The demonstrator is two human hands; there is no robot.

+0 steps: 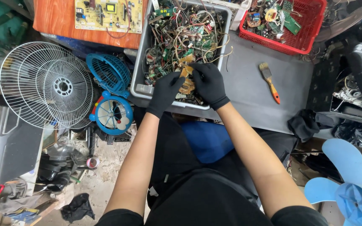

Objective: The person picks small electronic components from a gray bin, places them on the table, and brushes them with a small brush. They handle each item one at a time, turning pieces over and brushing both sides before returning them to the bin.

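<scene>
Both gloved hands are clamped on a small brown board over the near end of the grey bin of scrap wiring: left hand, right hand. The step looks like picking the board loose; the next move calls for a steady pull clear of tangled wires.

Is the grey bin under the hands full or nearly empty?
Full. The grey bin is heaped with tangled wires and small circuit boards up to its rim; both gloved hands hold a brown board piece over it.
</scene>
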